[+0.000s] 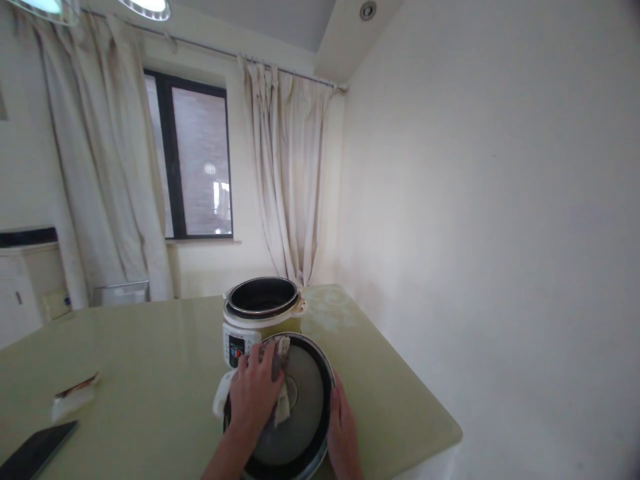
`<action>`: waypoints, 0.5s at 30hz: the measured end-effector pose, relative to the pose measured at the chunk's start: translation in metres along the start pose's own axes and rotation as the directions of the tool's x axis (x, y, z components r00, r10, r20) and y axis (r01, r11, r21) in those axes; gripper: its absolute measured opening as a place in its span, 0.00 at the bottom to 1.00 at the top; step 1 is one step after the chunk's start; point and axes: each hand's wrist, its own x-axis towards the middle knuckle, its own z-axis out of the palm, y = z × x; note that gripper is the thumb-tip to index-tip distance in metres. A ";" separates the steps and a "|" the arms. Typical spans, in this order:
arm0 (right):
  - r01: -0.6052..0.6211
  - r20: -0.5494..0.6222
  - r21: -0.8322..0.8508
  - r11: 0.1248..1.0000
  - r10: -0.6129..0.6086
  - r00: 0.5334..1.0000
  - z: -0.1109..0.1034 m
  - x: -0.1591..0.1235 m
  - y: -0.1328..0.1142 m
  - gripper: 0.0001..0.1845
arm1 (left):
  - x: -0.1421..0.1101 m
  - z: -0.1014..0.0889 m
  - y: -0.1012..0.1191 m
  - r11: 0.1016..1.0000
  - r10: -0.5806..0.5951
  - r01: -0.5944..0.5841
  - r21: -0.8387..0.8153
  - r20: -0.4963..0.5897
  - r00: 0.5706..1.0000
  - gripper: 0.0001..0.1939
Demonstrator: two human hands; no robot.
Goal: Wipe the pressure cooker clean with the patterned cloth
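Observation:
A round pressure cooker lid [306, 417] is tilted up towards me, its pale grey inner side with a dark rim showing. My left hand [254, 390] presses a crumpled light cloth [283, 403] against the lid's inner face, fingers bent over it. Gripping the lid's right edge, my right hand [343, 427] has its thumb near the rim and the other fingers out of sight behind. Just beyond the lid stands the white electric pressure cooker [241, 343], uncovered, with a dark inner pot [265, 297] and a control panel partly hidden by my left hand.
The pale green table [165, 373] meets a white wall on the right. At its left lie a dark flat device [37, 453] and a small white packet [75, 399]. Behind are a window [200, 160], beige curtains [287, 167] and a white cabinet [25, 287].

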 end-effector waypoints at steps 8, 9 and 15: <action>-0.013 -0.014 -0.016 1.000 0.013 1.000 -0.003 0.008 0.028 0.48 | -0.016 0.038 0.071 0.971 0.120 -0.084 -0.223 0.150 0.981 0.28; -0.025 -0.013 -0.013 1.000 0.025 1.000 -0.003 0.008 0.027 0.48 | -0.019 0.037 0.071 0.962 0.158 -0.106 -0.252 0.195 0.968 0.28; -0.070 -0.020 -0.005 0.998 0.070 0.997 -0.004 0.005 0.008 0.50 | -0.033 0.016 0.043 0.893 0.401 -0.232 -0.385 0.451 0.797 0.26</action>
